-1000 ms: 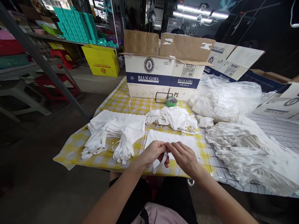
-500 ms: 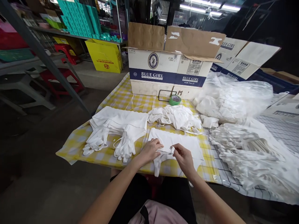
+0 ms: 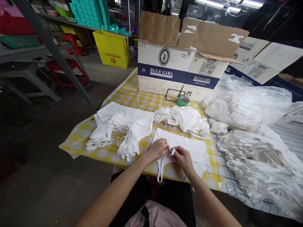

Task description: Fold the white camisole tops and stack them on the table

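Note:
A white strappy camisole top (image 3: pixel 189 145) lies flat on the table in front of me, its upper edge toward me and one strap loop hanging near the table's front edge. My left hand (image 3: pixel 159 148) rests over its left part, fingertips closed on a thin piece of strap. Close by on the right, my right hand (image 3: pixel 184 158) pinches a small bunched bit of white strap (image 3: pixel 173 151) between thumb and forefinger. The fingertips nearly meet there, and the detail between them is too small to make out.
A neat stack of white tops (image 3: pixel 125 118) lies to the left. Behind are crumpled white garments (image 3: pixel 187 118), green tape (image 3: pixel 183 101) and a cardboard box (image 3: pixel 165 85). On the right sit a large garment pile (image 3: pixel 258 164) and a clear plastic bag (image 3: pixel 251 101).
My left hand has come closer to my right and now pinches at the strap instead of lying on the fabric. The head view has shifted slightly.

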A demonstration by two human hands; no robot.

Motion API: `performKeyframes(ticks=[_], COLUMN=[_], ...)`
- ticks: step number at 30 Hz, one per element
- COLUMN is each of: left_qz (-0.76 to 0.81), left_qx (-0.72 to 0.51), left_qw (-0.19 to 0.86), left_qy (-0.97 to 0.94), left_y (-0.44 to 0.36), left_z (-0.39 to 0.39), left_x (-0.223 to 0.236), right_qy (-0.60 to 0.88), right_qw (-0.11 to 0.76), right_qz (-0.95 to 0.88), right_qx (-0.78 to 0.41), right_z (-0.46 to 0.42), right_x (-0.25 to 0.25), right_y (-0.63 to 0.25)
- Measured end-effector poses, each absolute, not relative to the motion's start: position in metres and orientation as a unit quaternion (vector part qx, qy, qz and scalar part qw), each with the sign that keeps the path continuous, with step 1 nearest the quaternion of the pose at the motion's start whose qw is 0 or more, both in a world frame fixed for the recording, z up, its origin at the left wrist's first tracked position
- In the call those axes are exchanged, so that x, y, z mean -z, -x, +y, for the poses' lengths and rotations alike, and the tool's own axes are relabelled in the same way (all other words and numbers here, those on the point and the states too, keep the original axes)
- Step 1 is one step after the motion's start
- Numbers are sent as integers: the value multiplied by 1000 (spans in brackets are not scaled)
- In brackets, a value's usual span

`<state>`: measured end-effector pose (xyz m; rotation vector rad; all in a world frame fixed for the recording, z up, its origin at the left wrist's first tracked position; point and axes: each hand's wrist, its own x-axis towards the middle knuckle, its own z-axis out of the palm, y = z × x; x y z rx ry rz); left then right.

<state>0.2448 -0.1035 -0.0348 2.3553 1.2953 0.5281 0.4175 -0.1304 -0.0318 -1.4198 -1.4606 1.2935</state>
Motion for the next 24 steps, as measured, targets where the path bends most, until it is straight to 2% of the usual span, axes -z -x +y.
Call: performKeyframes(ticks=[6,24], left_qz=[476,493], left_qx=[-203,-247], left_qw=[242,316], left_qy=[-821,-772], left_y=[-244,-243], left_z=[-97,-97], left_x=[30,24], right_qy=[540,530], right_qw=[317,294], right_qz=[-686,-741], right_qx=[-370,-289], right_z=[-114,-113], right_x=[25,31], right_y=[-416,-416])
